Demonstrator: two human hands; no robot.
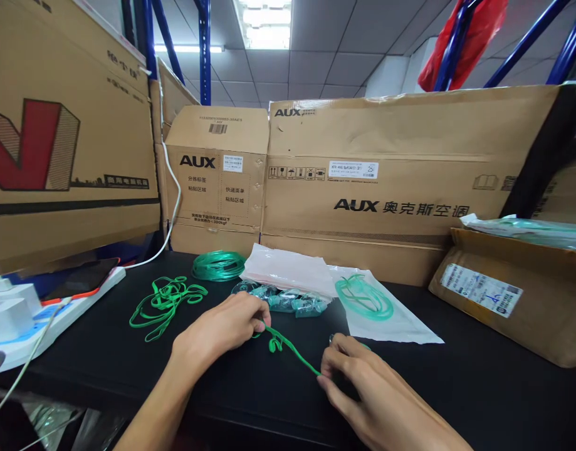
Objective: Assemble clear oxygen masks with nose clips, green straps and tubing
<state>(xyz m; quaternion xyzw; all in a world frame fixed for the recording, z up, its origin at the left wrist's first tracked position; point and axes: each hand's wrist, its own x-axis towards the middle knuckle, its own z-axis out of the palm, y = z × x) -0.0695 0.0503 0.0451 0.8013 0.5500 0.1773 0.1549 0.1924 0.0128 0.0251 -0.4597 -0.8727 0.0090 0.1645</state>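
Observation:
My left hand [238, 318] pinches one end of a green elastic cord [294, 349] just above the black tabletop. The other end runs into the closed fingers of my right hand [358, 379], and a small loop hangs near the cord's middle. Something small and clear shows behind the right fingers, too hidden to name. Beyond my left hand lie several clear teal plastic pieces [288, 302], partly under a stack of white packets [288, 268]. A coil of pale green tubing [366, 299] rests on a white sheet or bag [400, 329].
A tangle of green cords [168, 300] and a coil of darker green tubing [218, 265] lie to the left. A white power strip [52, 326] with plugs and a phone [83, 280] sits farther left. Cardboard boxes [363, 181] wall the back; an open carton [492, 300] stands right.

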